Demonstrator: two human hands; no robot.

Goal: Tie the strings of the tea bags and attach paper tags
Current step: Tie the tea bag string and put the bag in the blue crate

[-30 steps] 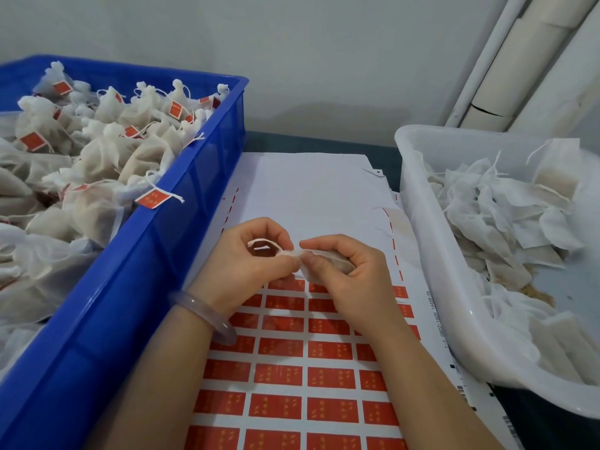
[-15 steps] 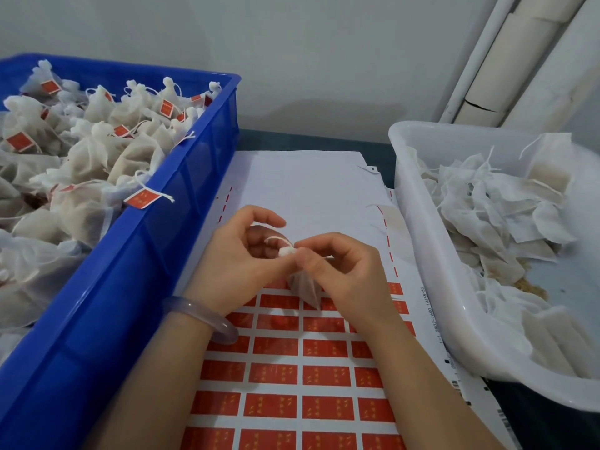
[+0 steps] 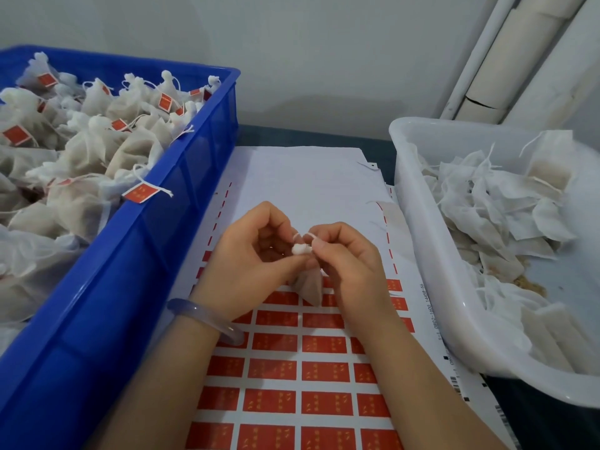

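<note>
Hands first: left hand (image 3: 256, 264) pinches the tea bag (image 3: 310, 285) at its neck, thumb under, fingers curled over. Right hand (image 3: 350, 271) pinches the string (image 3: 306, 236) tight against that neck, remaining fingers tucked in. Neither hand is free.

Change over the last second: bag was lying sideways, stretched between my two hands with the mouth still long and flat. Now it hangs straight down below my fingertips, and the mouth is bunched into a small white puff between both thumbs. A short loop of string stands above the puff. I read that as drawstring pulled and mouth closed, with the knot in progress. I can't tell whether the knot is cinched; the loop looks slack.

Outward: bag body dangles just over the sheet of red tags (image 3: 324, 371), near its top rows, not resting on it as far as I can see. No tag on this string yet, so that step remains.

Blue crate (image 3: 130, 271) on my left holds tied, tagged bags (image 3: 97, 151). White tub (image 3: 422, 254) on my right holds flat, untied ones (image 3: 503, 206).

Next, by my estimate: tighten the loop, peel a tag, fold it over the string end, drop the bag left.
</note>
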